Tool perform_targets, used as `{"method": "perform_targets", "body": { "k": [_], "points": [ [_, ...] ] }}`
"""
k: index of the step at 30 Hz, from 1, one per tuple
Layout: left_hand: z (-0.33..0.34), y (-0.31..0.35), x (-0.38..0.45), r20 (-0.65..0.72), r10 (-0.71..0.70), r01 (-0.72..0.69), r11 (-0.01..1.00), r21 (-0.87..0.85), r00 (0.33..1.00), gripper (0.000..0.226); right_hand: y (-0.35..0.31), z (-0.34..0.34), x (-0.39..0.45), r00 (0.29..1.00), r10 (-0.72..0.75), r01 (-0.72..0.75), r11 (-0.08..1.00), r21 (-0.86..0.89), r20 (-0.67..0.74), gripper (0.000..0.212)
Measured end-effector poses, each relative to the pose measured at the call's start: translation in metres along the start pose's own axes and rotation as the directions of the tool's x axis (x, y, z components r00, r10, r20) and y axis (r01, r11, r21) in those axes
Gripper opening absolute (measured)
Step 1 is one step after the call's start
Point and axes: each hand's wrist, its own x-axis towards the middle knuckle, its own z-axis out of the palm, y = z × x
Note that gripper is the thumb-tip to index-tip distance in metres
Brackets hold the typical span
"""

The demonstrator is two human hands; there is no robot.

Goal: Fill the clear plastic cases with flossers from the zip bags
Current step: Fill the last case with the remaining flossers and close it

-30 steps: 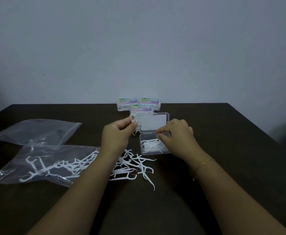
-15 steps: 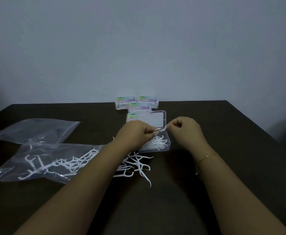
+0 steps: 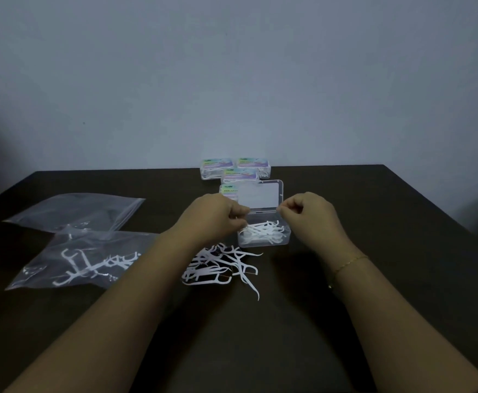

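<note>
Dark counter (image 3: 345, 321) nearest me; loose flossers (image 3: 220, 268) heaped. My left hand (image 3: 212, 217) and right hand (image 3: 311, 214), fingers curled, flank the open case (image 3: 264, 236); grip unclear in the dim light. Beyond: closed cases (image 3: 235, 170), grey wall (image 3: 232, 80).

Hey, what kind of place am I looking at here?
Probably a plain room used as a small packing spot: a dark table against a bare wall, with zip bags and closed cases of flossers.

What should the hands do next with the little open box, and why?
Probably fold the clear plastic case's raised lid down. White flossers already fill it, and the left hand and right hand are at the lid's lower corners.
</note>
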Motion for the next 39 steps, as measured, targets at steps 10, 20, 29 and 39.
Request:
{"method": "perform_targets", "body": {
  "k": [10, 20, 29, 39],
  "points": [
    [-0.026, -0.025, -0.04, 0.303, -0.124, 0.017, 0.943, 0.334, 0.945, 0.077, -0.024, 0.019, -0.049, 0.93, -0.077, 0.17, 0.957, -0.233, 0.361, 0.028],
    [-0.013, -0.021, -0.057, 0.245, -0.049, -0.07, 0.887, 0.456, 0.968, 0.043, -0.039, 0.033, -0.044, 0.862, 0.072, 0.168, 0.893, -0.417, 0.502, 0.049],
    [-0.012, -0.015, -0.058, 0.266, -0.033, -0.126, 0.821, 0.557, 0.963, 0.028, -0.048, 0.037, -0.032, 0.833, 0.287, 0.021, 0.838, -0.545, 0.474, 0.056],
    [-0.004, -0.016, -0.065, 0.202, 0.044, -0.157, 0.794, 0.587, 0.978, 0.017, -0.052, 0.026, -0.052, 0.914, 0.125, 0.166, 0.753, -0.637, 0.386, 0.02]
  ]
}}
